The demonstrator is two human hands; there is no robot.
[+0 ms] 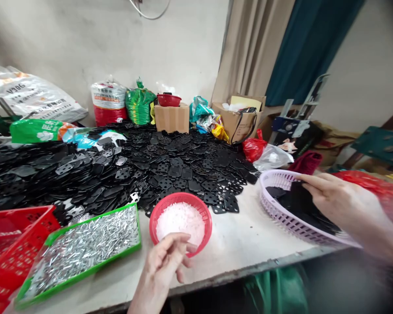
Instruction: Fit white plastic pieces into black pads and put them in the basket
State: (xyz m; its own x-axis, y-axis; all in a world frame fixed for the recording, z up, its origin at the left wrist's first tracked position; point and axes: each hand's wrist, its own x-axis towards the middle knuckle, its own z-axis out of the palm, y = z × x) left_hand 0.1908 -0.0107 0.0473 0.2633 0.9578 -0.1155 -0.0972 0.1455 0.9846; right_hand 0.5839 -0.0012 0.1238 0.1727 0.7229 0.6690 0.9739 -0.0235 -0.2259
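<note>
My left hand (165, 268) hovers at the near rim of a round red basket (153, 222) that holds small white plastic pieces (180, 220). Its fingers are loosely bent and apart, with nothing visible in them. At the right, my right hand (343, 203) reaches over a lavender plastic basket (275, 211) and pinches a flat black plate (299, 198). Other black plates lie in that basket beneath the hand, partly hidden by it.
Black perforated plates (170, 170) cover the back of the table in a wide heap. A green-edged tray (94, 270) of small metal pins and a red crate (16, 248) stand at left. Sacks and cardboard boxes (172, 117) line the wall. The table edge (249, 272) runs close in front.
</note>
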